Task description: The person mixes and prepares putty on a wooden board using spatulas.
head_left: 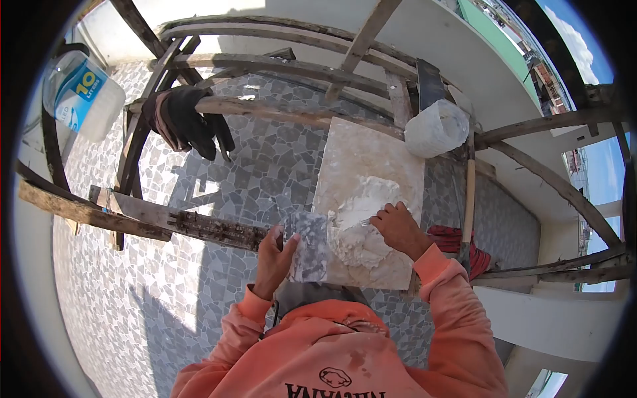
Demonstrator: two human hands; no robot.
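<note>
A pale board (pixel 370 149) lies in front of me with a heap of white paste (pixel 378 202) on it. My left hand (pixel 273 259) holds a flat, whitish-grey plate (pixel 309 247) by its left edge, beside the board's left side. Over the right part of the paste, my right hand (pixel 399 229) has its fingers closed around a small tool, of which only a bit shows near the fingertips; its blade is hard to make out. A white, paste-smeared bucket (pixel 436 129) stands at the board's far right corner.
Wooden scaffold beams (pixel 279 114) cross in front and at both sides. Dark cloth (pixel 189 116) hangs on one beam. A clear container (pixel 83 96) is at upper left, red cloth (pixel 474 255) at right. A plank (pixel 199 225) reaches toward my left hand. Patterned floor lies below.
</note>
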